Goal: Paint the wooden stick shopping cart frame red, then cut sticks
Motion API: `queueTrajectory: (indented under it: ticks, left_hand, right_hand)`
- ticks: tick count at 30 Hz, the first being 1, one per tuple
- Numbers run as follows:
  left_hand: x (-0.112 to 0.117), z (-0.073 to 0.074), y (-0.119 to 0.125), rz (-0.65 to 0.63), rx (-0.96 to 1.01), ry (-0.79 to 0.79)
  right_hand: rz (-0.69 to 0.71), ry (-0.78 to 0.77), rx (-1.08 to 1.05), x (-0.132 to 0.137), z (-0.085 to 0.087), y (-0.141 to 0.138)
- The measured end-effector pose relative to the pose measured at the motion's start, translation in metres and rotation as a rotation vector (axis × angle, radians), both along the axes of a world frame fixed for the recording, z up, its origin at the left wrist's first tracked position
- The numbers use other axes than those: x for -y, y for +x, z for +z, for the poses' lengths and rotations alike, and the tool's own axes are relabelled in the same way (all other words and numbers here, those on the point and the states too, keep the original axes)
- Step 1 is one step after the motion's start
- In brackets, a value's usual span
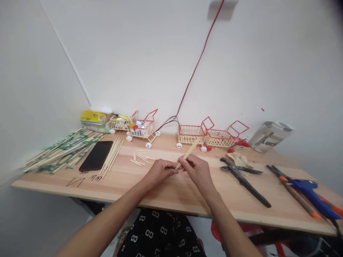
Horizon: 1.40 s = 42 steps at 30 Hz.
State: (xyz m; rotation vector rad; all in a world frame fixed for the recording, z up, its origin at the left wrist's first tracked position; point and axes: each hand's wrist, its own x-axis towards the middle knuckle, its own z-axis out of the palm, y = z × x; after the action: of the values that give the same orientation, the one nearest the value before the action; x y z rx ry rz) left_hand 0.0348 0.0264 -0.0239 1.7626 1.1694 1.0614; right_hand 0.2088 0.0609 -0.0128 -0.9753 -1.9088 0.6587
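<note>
Both my hands meet over the middle of the wooden table (171, 192). My left hand (160, 170) and my right hand (197, 169) pinch the near end of a pair of pale wooden sticks (189, 151) that slants up and away to the right. Just left of the hands lie several short cut stick pieces (140, 158). A bundle of long bare sticks (112, 155) lies beside a black phone (97, 155).
Small stick-and-red-wire carts (139, 127) (211, 135) stand along the back wall. Wrapped chopsticks (63, 148) pile at the left. Black cutters (243, 178), orange-handled pliers (293, 192) and a blue glue gun (312, 194) lie at the right, a silver pouch (269, 135) behind them.
</note>
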Motion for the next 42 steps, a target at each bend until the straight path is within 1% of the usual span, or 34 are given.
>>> queueTrajectory:
  ticks: [2, 5, 7, 9, 12, 16, 19, 22, 26, 28, 31, 34, 38, 40, 42]
  left_hand:
    - [0.001, 0.003, -0.001, 0.038, -0.029, -0.003]
    - [0.0, 0.006, -0.002, 0.109, -0.037, -0.007]
    - [-0.001, 0.007, -0.002, 0.139, -0.023, -0.011]
    - [-0.003, 0.007, -0.001, 0.14, -0.026, -0.012]
    - [-0.006, 0.009, 0.001, 0.105, -0.068, 0.018]
    - [-0.018, 0.017, 0.003, 0.106, -0.096, 0.094]
    - [-0.035, 0.024, 0.003, 0.089, -0.057, 0.069]
    - [-0.059, 0.03, 0.001, 0.111, -0.035, -0.001]
    - [-0.092, 0.031, 0.002, 0.148, 0.053, -0.1]
    - [-0.105, 0.028, 0.005, 0.147, 0.091, -0.126]
    - [-0.119, 0.021, 0.008, 0.14, 0.128, -0.151]
    - [-0.127, 0.014, 0.009, 0.139, 0.157, -0.177]
    - [-0.132, 0.009, 0.005, 0.125, 0.165, -0.188]
    - [-0.133, 0.007, 0.003, 0.119, 0.165, -0.178]
    - [-0.134, 0.005, 0.001, 0.121, 0.163, -0.159]
  right_hand:
    - [-0.037, -0.176, -0.212, -0.005, -0.004, 0.004]
    - [-0.098, -0.362, -0.495, -0.013, -0.008, 0.011]
    - [-0.097, -0.462, -0.623, -0.017, -0.009, 0.015]
    - [-0.083, -0.541, -0.702, -0.019, -0.01, 0.017]
    - [-0.077, -0.585, -0.773, -0.021, -0.01, 0.019]
    - [-0.068, -0.597, -0.822, -0.028, -0.006, 0.022]
    - [-0.081, -0.594, -0.843, -0.043, -0.001, 0.029]
    - [-0.133, -0.573, -0.854, -0.065, 0.003, 0.041]
    - [-0.204, -0.537, -0.809, -0.092, 0.002, 0.05]
    - [-0.23, -0.513, -0.763, -0.1, -0.002, 0.05]
    - [-0.265, -0.465, -0.672, -0.108, -0.008, 0.048]
    - [-0.29, -0.412, -0.537, -0.113, -0.013, 0.05]
    - [-0.345, -0.328, -0.276, -0.111, -0.014, 0.063]
    - [-0.423, -0.234, -0.143, -0.108, -0.011, 0.072]
    - [-0.516, -0.104, -0.02, -0.106, -0.005, 0.078]
